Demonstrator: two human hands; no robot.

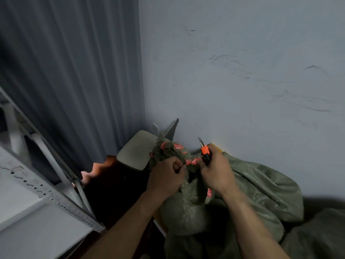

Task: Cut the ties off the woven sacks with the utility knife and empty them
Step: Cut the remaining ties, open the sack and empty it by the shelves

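A green woven sack (pixel 184 212) stands against the wall, its gathered neck (pixel 168 152) bound with a red printed tie (pixel 193 161). My left hand (pixel 166 176) pinches the tie just below the neck. My right hand (pixel 214 171) grips an orange and black utility knife (pixel 204 151) with its blade pointing up and away, and its fingers also touch the tie. A loose end of the red tie (pixel 209 193) hangs down the sack.
More green sacks (pixel 261 193) lie heaped to the right along the pale wall. A grey curtain (pixel 74 71) hangs at the left. A metal shelf frame (pixel 46 184) stands at the near left. A grey padded seat (pixel 136 150) sits behind the sack.
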